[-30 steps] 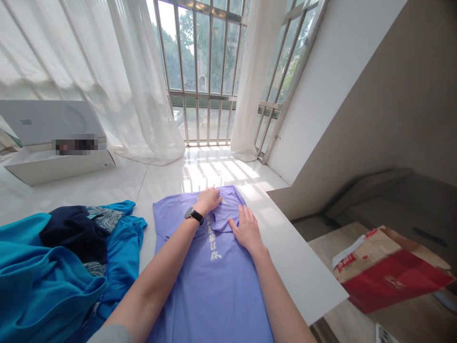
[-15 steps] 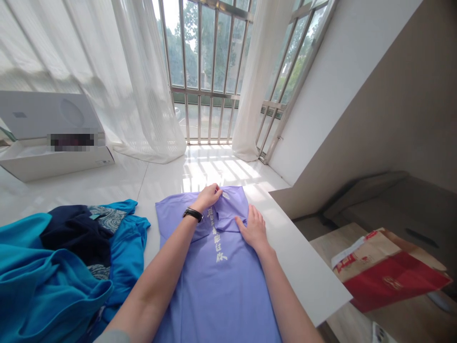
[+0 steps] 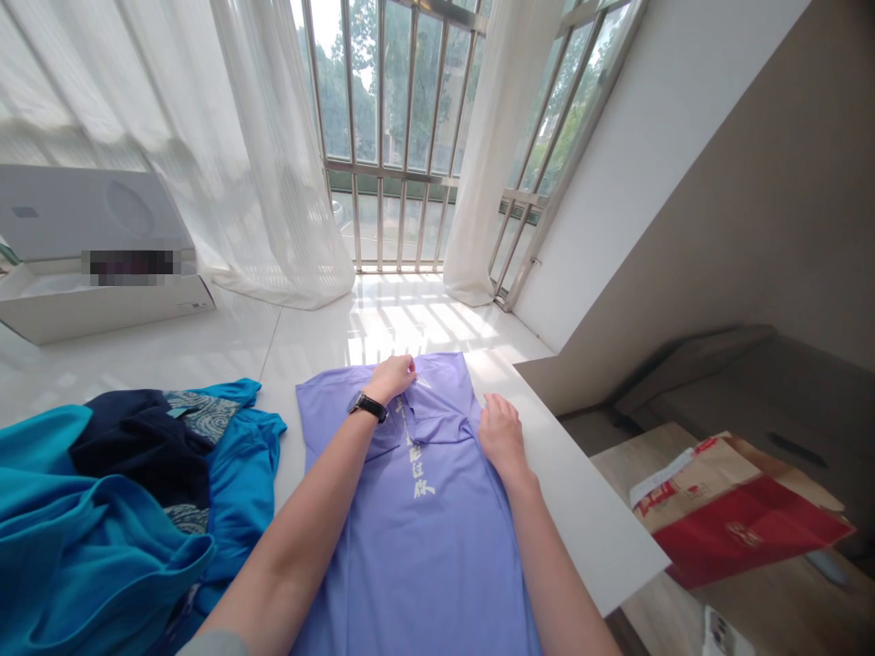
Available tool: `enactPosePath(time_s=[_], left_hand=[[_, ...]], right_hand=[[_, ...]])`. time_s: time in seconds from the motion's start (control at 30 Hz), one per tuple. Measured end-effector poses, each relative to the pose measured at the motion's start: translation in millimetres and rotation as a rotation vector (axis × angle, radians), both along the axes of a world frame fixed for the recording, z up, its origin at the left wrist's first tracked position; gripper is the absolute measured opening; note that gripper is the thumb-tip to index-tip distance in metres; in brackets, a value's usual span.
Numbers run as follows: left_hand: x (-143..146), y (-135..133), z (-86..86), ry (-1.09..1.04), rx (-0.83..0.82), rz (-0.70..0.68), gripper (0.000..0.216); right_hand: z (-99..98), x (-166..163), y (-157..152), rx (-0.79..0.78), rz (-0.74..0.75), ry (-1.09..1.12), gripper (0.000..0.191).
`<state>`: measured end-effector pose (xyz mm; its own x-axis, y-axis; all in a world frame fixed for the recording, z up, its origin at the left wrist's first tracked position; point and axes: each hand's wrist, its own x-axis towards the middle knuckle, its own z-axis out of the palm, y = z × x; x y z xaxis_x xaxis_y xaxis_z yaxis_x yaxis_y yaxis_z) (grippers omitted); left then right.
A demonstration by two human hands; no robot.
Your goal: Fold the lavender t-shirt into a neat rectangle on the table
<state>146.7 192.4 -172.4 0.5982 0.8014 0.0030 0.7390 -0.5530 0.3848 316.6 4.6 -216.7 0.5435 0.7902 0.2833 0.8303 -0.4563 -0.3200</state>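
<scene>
A lavender T-shirt (image 3: pixel 444 538) with white printed characters down its middle lies spread out on the white surface. My left hand (image 3: pixel 395 376), with a black watch at the wrist, has its fingers closed on the cloth near the far edge. Beside the shirt's right edge is my right hand (image 3: pixel 502 433), fingers curled and the thumb side at the cloth. Small creases run toward it, and its grip is partly hidden. Between the hands, a flap of the shirt lies folded over some of the print.
Crumpled blue and navy clothes (image 3: pixel 137 492) lie at the left. An opened white box (image 3: pixel 116 310) stands behind them. White curtains (image 3: pixel 273 182) hang before a barred window (image 3: pixel 403 137). The white surface ends at the right, beyond which lies a red and brown paper bag (image 3: pixel 745 519).
My right hand has slid right from the top of the shirt to its edge, drawing creases in the cloth. My left hand has shifted slightly left and covers more print.
</scene>
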Motion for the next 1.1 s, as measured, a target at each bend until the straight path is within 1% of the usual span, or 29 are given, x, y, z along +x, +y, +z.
enactPosePath(time_s=[0.1,0.23,0.33,0.4,0.47,0.53,0.6,0.67,0.83,0.97,1.1], left_hand=[[1,0,0.7,0.003,0.028,-0.013,0.02],[10,-8,5.4,-0.004,0.109,-0.05,0.025],[25,-26,5.1,-0.01,0.157,-0.155,0.03],[36,-40,-0.6,-0.008,0.174,-0.242,0.037],[43,-52,-9.9,0.002,0.183,-0.288,0.048],[46,-59,-20.3,0.015,0.207,-0.297,0.055],[45,-60,-28.7,0.025,0.243,-0.298,0.057],[43,-59,-33.6,0.027,0.273,-0.301,0.059],[43,-56,-33.4,0.033,0.268,-0.303,0.061],[42,-57,-31.9,0.031,0.252,-0.296,0.063],[43,-58,-34.1,0.034,0.225,-0.309,0.062]], right_hand=[[-1.8,1,1,0.028,0.045,-0.005,0.044],[-2.1,-3,2,-0.015,0.152,-0.001,0.048],[0.2,-7,2,-0.088,0.21,0.006,0.054],[2.5,-9,1,-0.159,0.229,-0.006,0.058],[5.0,-11,-1,-0.24,0.208,-0.024,0.061],[7.3,-12,-1,-0.303,0.172,-0.037,0.064],[9.3,-13,-2,-0.331,0.146,-0.042,0.065],[10.7,-14,-1,-0.34,0.131,-0.039,0.066],[12.5,-14,0,-0.327,0.09,-0.019,0.062],[12.7,-13,0,-0.328,0.103,-0.01,0.058],[12.3,-14,1,-0.341,0.109,-0.013,0.06]])
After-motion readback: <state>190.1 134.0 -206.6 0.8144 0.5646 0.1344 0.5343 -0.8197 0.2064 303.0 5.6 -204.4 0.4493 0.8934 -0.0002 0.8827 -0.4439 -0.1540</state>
